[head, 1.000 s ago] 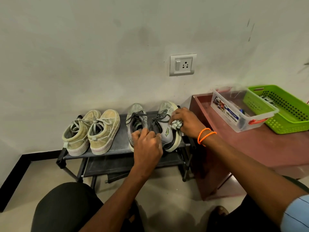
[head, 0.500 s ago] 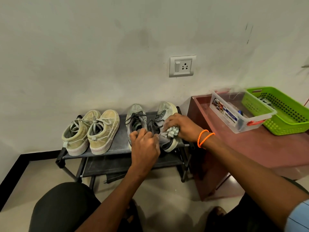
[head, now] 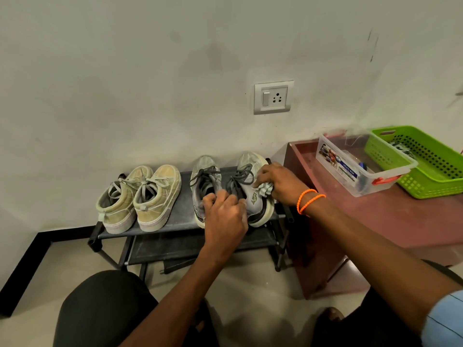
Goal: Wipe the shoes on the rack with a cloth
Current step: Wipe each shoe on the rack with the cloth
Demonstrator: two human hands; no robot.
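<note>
Two pairs of shoes stand on the top shelf of a low black rack (head: 180, 229). The tan pair (head: 140, 199) is on the left. The grey pair with dark laces is on the right. My left hand (head: 225, 216) grips the heel end of the right grey shoe (head: 253, 194), covering part of the left grey shoe (head: 204, 181). My right hand (head: 278, 182) holds a bunched pale cloth (head: 264, 189) against that shoe's outer side, near its logo.
A reddish-brown low table (head: 375, 221) stands right of the rack, carrying a clear plastic box (head: 355, 161) and a green basket (head: 431, 169). A wall socket (head: 273, 97) sits above the shoes. My knees fill the bottom of the view.
My right hand with the cloth slid down the shoe's side toward the heel, then back up toward the middle. My left hand stays on the heel.
</note>
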